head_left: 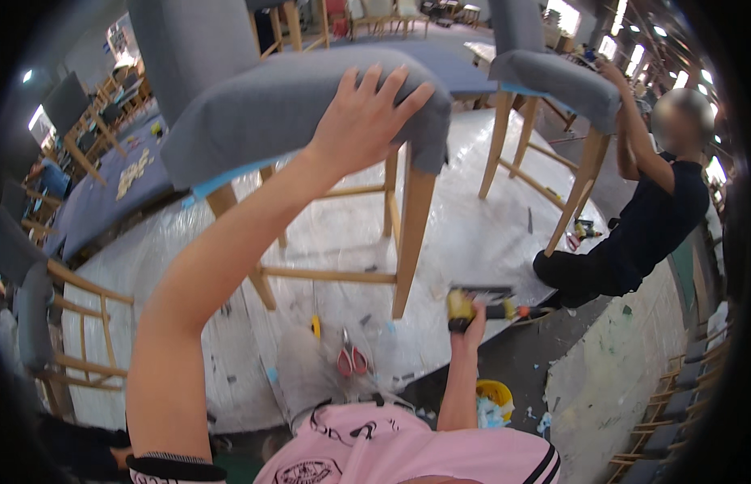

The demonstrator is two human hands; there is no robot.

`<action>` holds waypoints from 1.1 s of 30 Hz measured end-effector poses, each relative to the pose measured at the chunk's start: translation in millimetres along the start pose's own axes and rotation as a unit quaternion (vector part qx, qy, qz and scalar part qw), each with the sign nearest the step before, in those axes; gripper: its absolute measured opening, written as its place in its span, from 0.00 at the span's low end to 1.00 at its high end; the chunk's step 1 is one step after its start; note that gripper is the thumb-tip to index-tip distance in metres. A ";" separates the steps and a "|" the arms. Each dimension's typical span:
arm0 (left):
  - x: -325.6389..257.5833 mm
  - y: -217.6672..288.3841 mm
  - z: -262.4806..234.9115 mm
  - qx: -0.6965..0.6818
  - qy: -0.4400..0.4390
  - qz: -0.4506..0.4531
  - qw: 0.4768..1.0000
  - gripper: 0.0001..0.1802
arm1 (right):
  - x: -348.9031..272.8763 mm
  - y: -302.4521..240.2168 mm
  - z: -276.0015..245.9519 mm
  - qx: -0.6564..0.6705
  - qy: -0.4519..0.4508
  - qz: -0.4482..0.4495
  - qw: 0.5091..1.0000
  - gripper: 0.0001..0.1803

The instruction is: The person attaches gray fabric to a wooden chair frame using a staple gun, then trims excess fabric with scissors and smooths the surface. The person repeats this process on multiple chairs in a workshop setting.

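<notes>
- L hand (pixel 366 114) spread flat on grey chair (pixel 250 113) — grip released
- R hand (pixel 474 323) — grip clenched round ylw/blk tool (pixel 458 308)
- Red-handled tool (pixel 352 361) on counter (pixel 464 242) nr chair

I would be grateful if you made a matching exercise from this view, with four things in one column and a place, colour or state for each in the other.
Things:
1. staple gun
2. scissors
3. bucket
4. nearest chair seat

Descriptions:
A. red-handled
B. grey, with the person's left grip resting on it
C. held in the person's right grip
D. yellow, with pale blue scraps in it

Pairs: 1-C, 2-A, 3-D, 4-B
</notes>
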State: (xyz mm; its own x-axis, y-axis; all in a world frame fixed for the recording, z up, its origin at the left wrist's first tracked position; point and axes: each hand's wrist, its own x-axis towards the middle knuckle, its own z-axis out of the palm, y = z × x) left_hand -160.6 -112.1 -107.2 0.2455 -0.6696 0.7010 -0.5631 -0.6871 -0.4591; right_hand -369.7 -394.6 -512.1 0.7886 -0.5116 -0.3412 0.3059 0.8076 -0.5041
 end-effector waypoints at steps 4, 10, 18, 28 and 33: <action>-5.1 -4.3 5.3 0.025 0.025 0.007 0.999 0.55 | -72.0 -13.5 151.4 -0.122 -0.152 -0.340 0.920 0.19; -2.7 1.4 -14.7 -0.003 -0.006 0.020 1.000 0.53 | -95.9 -0.6 245.1 -0.336 -0.352 -0.429 0.761 0.19; 0.4 5.6 -16.5 0.009 -0.003 0.028 1.000 0.52 | -85.6 50.7 314.5 -0.335 -0.353 -0.621 0.614 0.15; 2.7 9.6 -9.2 0.048 -0.002 0.027 0.998 0.44 | -97.8 75.1 328.9 -0.284 -0.293 -0.605 0.683 0.17; -0.3 9.2 -8.0 0.077 0.010 0.036 0.996 0.52 | -96.9 73.1 333.5 -0.257 -0.297 -0.619 0.680 0.17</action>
State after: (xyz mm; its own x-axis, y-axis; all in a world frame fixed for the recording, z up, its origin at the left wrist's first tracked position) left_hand -172.2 -115.9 -107.3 0.1933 -0.7138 0.6732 -0.4505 -0.6741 -0.5854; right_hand -245.8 -188.2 -251.3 0.2201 -0.3734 0.9012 0.8249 -0.4219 -0.3762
